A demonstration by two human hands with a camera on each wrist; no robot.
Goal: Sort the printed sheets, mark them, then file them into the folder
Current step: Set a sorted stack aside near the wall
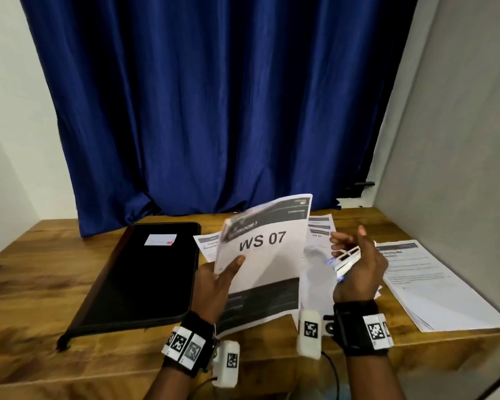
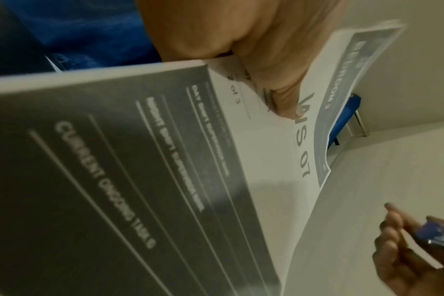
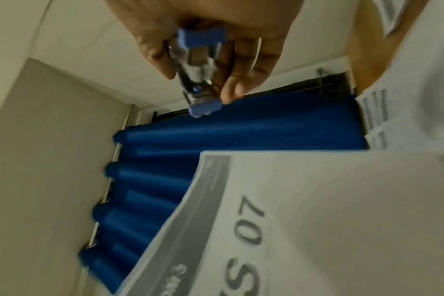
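My left hand (image 1: 228,269) pinches a small set of printed sheets headed "WS 07" (image 1: 266,255) by the lower left corner, thumb on top, and holds it tilted above the table. In the left wrist view the thumb (image 2: 274,80) presses on the sheets (image 2: 165,180), whose top pages bend apart. My right hand (image 1: 355,264) hovers just right of the set, palm up, fingers curled round a small blue and metal stapler (image 1: 345,259). The right wrist view shows the stapler (image 3: 200,66) lying in the palm. A black folder (image 1: 145,272) lies closed on the table to the left.
More printed sheets (image 1: 319,226) lie fanned on the wooden table (image 1: 41,284) behind my hands, with one (image 1: 207,243) poking out left of the held set. A thicker paper stack (image 1: 433,284) sits at the right edge by the grey wall. A blue curtain (image 1: 214,111) hangs behind.
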